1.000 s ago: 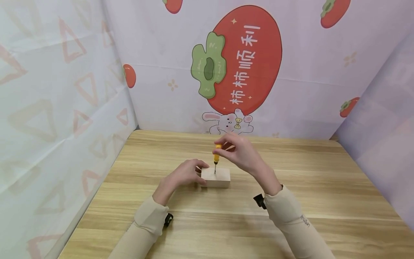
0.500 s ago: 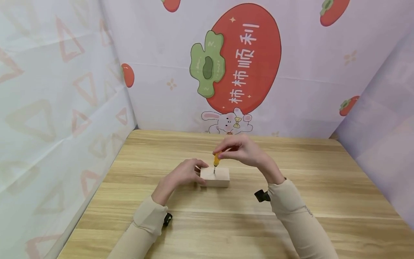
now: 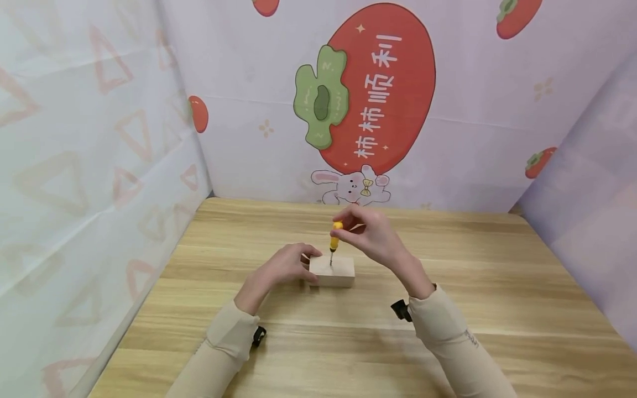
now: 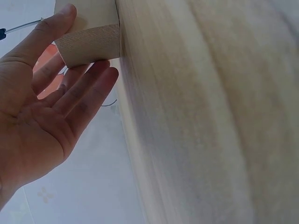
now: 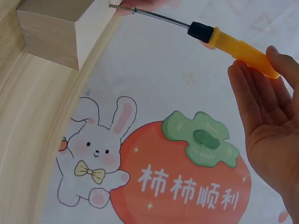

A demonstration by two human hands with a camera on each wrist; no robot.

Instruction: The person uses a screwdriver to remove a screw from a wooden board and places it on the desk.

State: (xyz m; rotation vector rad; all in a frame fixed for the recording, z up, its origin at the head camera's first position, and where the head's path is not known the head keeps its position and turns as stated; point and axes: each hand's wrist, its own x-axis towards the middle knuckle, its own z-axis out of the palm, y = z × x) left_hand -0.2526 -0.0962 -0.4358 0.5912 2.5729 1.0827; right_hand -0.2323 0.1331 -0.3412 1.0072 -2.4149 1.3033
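Note:
A pale wooden block (image 3: 338, 271) lies on the table, its left end held between the thumb and fingers of my left hand (image 3: 285, 266). In the left wrist view the thumb lies along one side of the block (image 4: 91, 44) and the fingertips touch another. Above the block, my right hand (image 3: 372, 235) pinches the yellow handle of a screwdriver (image 3: 335, 237) between thumb and fingers. The screwdriver (image 5: 233, 46) has a black collar and a metal shaft. At its tip, the right wrist view shows a threaded screw (image 5: 122, 8) standing out of the block's top face.
The wood-grain table (image 3: 318, 354) spreads around both hands. Behind it hangs a printed cloth (image 3: 249, 155) with a large red fruit and a rabbit, and another patterned cloth (image 3: 114, 182) borders the left side. Black straps sit near both wrists.
My right hand was lower and turned further over the handle half a second ago; now it is raised again, with more of the handle showing. The left hand and block stay in place.

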